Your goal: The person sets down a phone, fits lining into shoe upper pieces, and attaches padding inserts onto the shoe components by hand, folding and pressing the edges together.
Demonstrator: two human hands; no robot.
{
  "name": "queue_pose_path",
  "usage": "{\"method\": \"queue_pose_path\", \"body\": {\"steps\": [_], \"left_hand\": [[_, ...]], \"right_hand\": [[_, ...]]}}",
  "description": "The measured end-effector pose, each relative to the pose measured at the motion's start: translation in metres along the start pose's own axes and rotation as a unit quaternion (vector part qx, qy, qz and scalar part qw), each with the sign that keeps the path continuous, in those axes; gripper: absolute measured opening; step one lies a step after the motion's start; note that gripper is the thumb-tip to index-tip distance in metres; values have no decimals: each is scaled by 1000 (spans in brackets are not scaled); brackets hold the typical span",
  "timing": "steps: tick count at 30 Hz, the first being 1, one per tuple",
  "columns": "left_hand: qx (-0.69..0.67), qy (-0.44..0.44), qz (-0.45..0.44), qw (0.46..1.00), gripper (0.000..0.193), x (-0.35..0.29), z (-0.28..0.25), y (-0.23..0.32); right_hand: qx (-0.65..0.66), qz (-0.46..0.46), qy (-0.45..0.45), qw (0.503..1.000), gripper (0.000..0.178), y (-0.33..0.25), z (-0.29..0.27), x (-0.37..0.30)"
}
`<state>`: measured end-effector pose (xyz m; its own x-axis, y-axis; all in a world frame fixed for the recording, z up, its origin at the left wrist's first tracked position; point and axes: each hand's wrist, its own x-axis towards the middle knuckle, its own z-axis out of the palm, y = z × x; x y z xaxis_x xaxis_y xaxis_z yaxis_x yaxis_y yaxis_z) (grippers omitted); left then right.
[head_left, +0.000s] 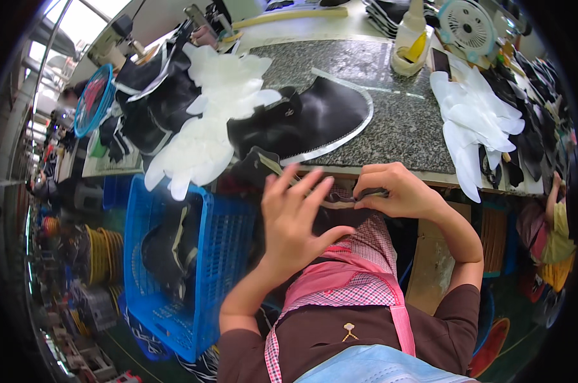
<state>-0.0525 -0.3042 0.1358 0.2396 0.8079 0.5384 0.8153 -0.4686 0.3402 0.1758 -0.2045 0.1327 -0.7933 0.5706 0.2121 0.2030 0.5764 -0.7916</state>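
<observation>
My right hand (401, 189) pinches the edge of a black leather piece (332, 220) between thumb and fingers, just in front of the table edge. A pale strip runs along that edge. My left hand (292, 217) is beside it, fingers spread and slightly blurred, partly covering the piece. Whether it touches the leather I cannot tell. Behind the left fingers, a dark piece with a pale edge (256, 167) reaches the table edge; its link to the held piece is hidden. Beyond my hands, a larger black leather shoe upper (321, 118) with a white border lies on the stone slab.
White petal-shaped sheets (228, 83) and black leather pieces (155, 102) lie at the left. More white sheets (474, 115) lie at the right. A bottle in a holder (409, 51) and a fan (466, 29) stand behind. A blue crate (167, 319) holding black pieces stands lower left.
</observation>
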Motion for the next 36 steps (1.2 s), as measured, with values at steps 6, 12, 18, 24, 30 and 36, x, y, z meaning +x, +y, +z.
{"method": "queue_pose_path", "body": {"steps": [6,12,18,24,30,36], "left_hand": [[-343,-154,-191,907,32,7,24,-21],[-393,-207,-284,850,33,-9,57,-33],[-344,-223,-307,859,27,-22,74,-38],[-401,-187,-268,856,23,-41,81,-33],[-467,-221,-340,786,21,-54,84,-37],[-355,-182,-267,877,11,-65,91,-37]], "right_hand": [[75,70,51,993,17,1,16,-6],[65,117,134,982,18,30,47,-25],[-8,110,211,971,16,39,68,-38],[23,104,254,961,13,44,81,-47],[-9,63,233,970,15,46,90,-52],[-65,12,170,983,20,42,92,-53]]}}
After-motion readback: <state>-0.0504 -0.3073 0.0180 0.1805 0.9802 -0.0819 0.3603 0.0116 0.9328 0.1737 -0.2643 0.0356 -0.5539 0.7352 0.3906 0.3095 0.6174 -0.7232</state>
